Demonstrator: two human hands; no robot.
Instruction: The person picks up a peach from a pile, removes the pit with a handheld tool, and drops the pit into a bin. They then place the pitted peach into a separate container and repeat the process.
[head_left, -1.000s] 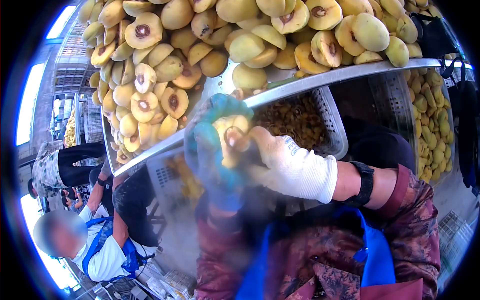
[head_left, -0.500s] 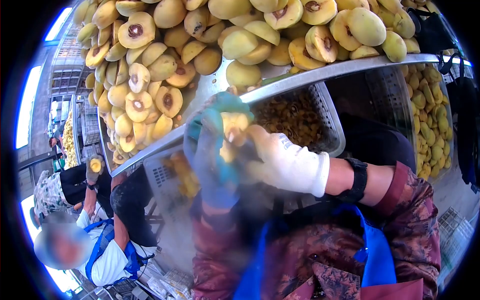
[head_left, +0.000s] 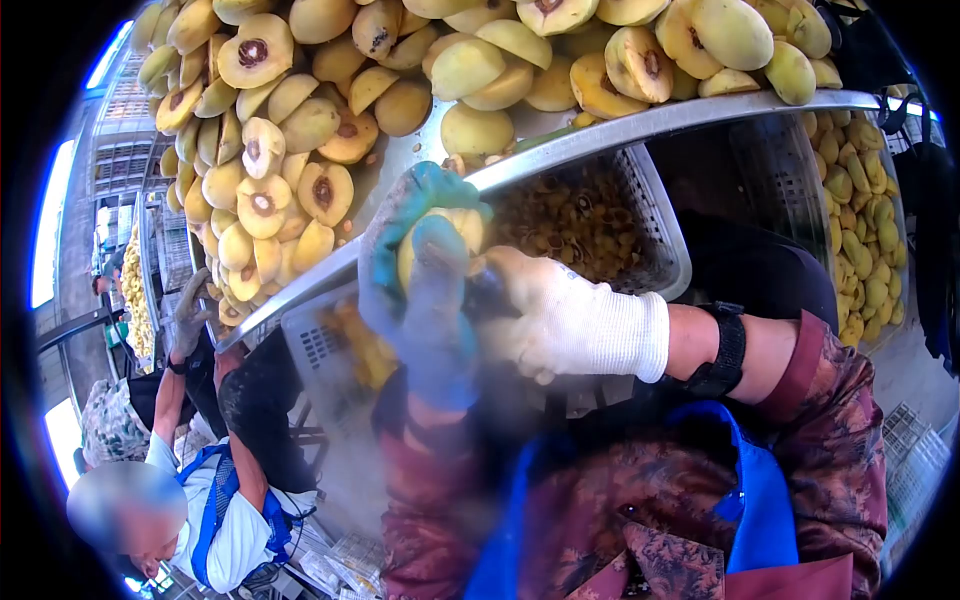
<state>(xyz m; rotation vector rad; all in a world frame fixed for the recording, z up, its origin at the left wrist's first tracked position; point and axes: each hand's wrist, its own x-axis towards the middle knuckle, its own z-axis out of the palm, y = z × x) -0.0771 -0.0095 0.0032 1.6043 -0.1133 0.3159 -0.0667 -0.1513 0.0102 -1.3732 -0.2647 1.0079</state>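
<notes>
My left hand (head_left: 425,290), in a teal and grey-blue glove, is closed around a yellow fruit half (head_left: 460,228) just in front of the metal table rim (head_left: 640,132). My right hand (head_left: 560,310), in a white knit glove, is closed beside it, its fingers wrapped round a small dark object (head_left: 488,290) that is blurred and too unclear to name. The two hands are close together above the crates. Beyond the rim, halved yellow fruits (head_left: 262,203) with brown centres are heaped on the metal table.
Below the rim sits a crate (head_left: 672,245) with small brownish-yellow pieces. Another crate (head_left: 310,345) with yellow pieces stands under my left hand. A crate of fruit halves (head_left: 865,235) is at the right. A co-worker (head_left: 235,500) sits at the lower left, a gloved hand near the table edge.
My left hand now wraps the fruit half with its thumb across it, and my right fingers have drawn slightly downward. The co-worker's hand has moved up to the table edge, without the fruit seen before.
</notes>
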